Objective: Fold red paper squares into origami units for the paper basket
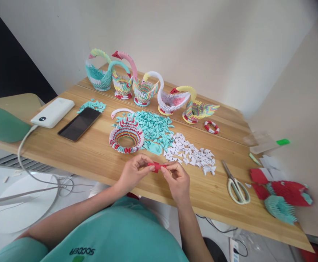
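Red paper piece (156,167) pinched between left hand (133,171) and right hand (177,179) at worktop (93,156) near edge; probably mid-fold, so crease squarely.

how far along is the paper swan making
Done: five finished swans stand at the back of the table. In hand: both hands, left hand and right hand, pinch a red paper piece. Left: the round base has no neck fitted, a loose neck lies beside it, and piles of teal pieces and white pieces lie loose.
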A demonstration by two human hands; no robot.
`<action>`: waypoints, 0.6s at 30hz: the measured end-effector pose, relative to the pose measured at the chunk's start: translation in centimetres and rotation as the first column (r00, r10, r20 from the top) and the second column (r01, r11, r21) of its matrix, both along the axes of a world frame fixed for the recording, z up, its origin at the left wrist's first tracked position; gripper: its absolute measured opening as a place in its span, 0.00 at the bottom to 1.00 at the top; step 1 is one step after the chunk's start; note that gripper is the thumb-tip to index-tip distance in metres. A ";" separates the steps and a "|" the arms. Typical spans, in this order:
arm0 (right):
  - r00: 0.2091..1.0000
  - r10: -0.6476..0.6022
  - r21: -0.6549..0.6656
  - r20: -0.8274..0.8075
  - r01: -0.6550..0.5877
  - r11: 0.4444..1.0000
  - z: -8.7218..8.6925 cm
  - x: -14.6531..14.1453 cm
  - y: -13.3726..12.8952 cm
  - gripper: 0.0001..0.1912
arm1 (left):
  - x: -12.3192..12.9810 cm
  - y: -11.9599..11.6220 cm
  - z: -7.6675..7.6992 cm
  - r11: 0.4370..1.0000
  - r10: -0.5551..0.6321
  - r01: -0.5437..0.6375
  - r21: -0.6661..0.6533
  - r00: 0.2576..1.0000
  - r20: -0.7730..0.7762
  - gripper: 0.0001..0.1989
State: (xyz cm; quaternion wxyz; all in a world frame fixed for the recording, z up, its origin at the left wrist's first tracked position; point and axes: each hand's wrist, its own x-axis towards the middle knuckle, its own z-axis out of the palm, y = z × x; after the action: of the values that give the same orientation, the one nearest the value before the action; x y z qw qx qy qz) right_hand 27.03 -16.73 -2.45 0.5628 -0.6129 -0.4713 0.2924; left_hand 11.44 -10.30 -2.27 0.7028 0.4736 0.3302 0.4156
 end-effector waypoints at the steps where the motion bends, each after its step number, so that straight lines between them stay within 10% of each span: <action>1: 1.000 -0.001 -0.002 -0.003 0.001 1.000 0.0 0.0 0.0 0.06 | 0.0 0.0 0.0 1.000 0.002 -0.002 0.003 1.000 -0.005 0.15; 18: 1.000 0.029 -0.082 -0.011 -0.030 0.996 0.0 -0.1 0.1 0.21 | 0.4 0.4 -0.2 0.997 0.050 -0.050 0.063 0.999 -0.010 0.12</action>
State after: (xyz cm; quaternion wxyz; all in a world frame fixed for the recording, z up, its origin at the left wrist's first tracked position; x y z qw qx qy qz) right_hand 26.90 -16.59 -2.43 0.5349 -0.6270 -0.4653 0.3227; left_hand 11.80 -9.94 -2.45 0.6750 0.4895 0.3326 0.4407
